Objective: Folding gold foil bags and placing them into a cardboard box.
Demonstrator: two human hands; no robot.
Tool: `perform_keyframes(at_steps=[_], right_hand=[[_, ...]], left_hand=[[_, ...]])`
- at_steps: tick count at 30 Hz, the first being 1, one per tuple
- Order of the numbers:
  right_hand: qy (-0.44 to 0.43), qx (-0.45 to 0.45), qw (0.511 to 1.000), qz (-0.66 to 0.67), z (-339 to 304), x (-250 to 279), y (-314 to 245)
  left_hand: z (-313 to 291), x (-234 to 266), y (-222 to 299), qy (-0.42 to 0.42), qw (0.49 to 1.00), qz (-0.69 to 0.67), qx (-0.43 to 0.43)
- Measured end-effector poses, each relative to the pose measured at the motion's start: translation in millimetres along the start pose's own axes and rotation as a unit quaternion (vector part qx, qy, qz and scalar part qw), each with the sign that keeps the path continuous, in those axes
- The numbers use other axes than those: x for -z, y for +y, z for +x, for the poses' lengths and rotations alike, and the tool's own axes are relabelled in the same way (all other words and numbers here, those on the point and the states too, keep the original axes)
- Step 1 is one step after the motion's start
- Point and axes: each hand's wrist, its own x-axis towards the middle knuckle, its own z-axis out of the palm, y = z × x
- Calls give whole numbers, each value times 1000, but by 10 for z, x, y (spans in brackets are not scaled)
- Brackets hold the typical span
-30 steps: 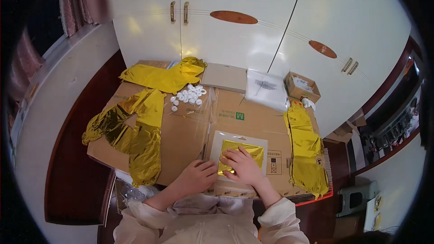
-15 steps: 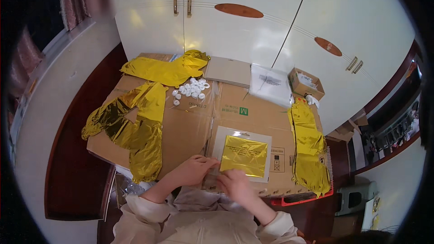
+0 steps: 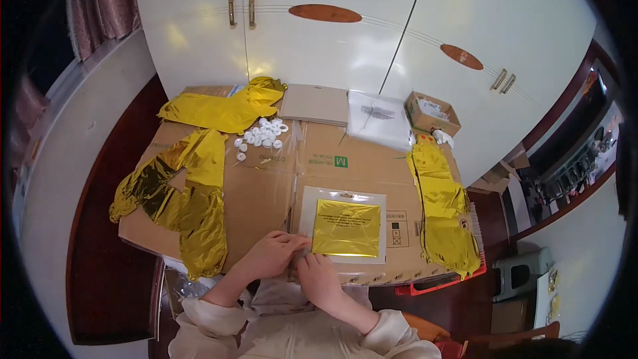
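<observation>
A flat folded gold foil balloon [image 3: 347, 227] with dark print lies on a pale card [image 3: 376, 199] inside a clear plastic bag, in front of me. At the bag's lower left corner my left hand [image 3: 276, 254] has its fingers together, gripping the edge. My right hand [image 3: 319, 280] is curled close beside it, its fingertips bunched at the same edge just below the gold foil. The hands nearly touch, and what lies between the fingertips is partly hidden.
Cardboard [image 3: 259, 193] covers the table. Gold foil balloons lie at left [image 3: 203, 206], far left [image 3: 219, 110] and right [image 3: 442, 206]. White ribbon rolls [image 3: 266, 134], stacked cards [image 3: 316, 103], clear bags [image 3: 379, 119] and a small carton [image 3: 432, 113] stand toward the cabinet [image 3: 345, 46].
My right hand has moved left along the bag's lower edge, closer to my left hand. The whole view has shifted slightly.
</observation>
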Motion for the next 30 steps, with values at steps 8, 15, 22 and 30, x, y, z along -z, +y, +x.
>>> perform_keyframes(at_steps=[8, 15, 22, 30], right_hand=[[29, 5, 991, 131, -115, 67, 151], [179, -121, 642, 736, -675, 124, 758], [492, -278, 687, 457, -1709, 1092, 1731], [104, -136, 985, -28, -1620, 1287, 1293]], left_hand=[[-14, 1, 33, 0, 998, 53, -33], [-5, 92, 114, -14, 993, 72, -87], [-176, 107, 255, -46, 989, 107, -95], [-306, 29, 394, -2, 983, 153, -105]])
